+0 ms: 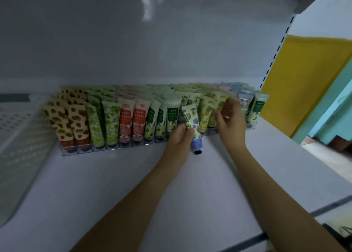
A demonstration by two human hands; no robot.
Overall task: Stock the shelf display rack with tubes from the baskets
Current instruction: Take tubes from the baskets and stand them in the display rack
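Observation:
A clear display rack [114, 150] stands at the back of the white shelf, filled with rows of patterned tubes standing cap down. My left hand [179, 137] grips a cream tube with blue flowers and a dark cap [192, 124], held cap down just in front of the rack's middle-right rows. My right hand [229, 122] reaches into the rack further right, its fingers spread against the yellow-green tubes [219, 105] there. No basket is in view.
The white shelf board [118, 185] extends toward me in front of the rack. A perforated white panel [17, 129] lies at the left. At the right are the shelf's slotted upright [276, 55] and a yellow and teal wall [304, 80].

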